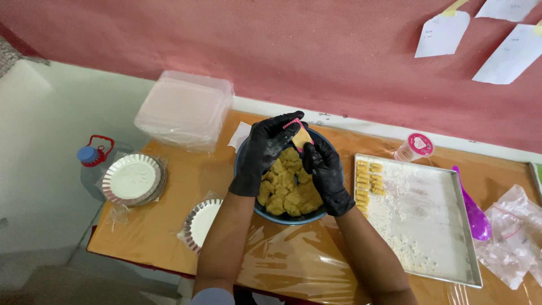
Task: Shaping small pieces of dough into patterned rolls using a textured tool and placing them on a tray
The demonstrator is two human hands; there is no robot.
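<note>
- Landmark: blue bowl (243, 169), mid-desk (169, 226), full of yellow dough lumps (288, 189).
- My left hand (262, 149), black-gloved, is over the bowl's far-left rim; its grip is closed around a small pink mould (293, 125).
- My right hand (326, 175), also gloved, is over the bowl's right side; fingers press a flat piece of dough (302, 138) against the mould, a narrow grip.
- Right of the bowl: floured metal tray (446, 226) with rows of small ridged dough pieces (370, 179) at its near-bowl edge.
- Left of the bowl: foil plates (132, 179); behind-left, stacked clear containers (186, 107).
</note>
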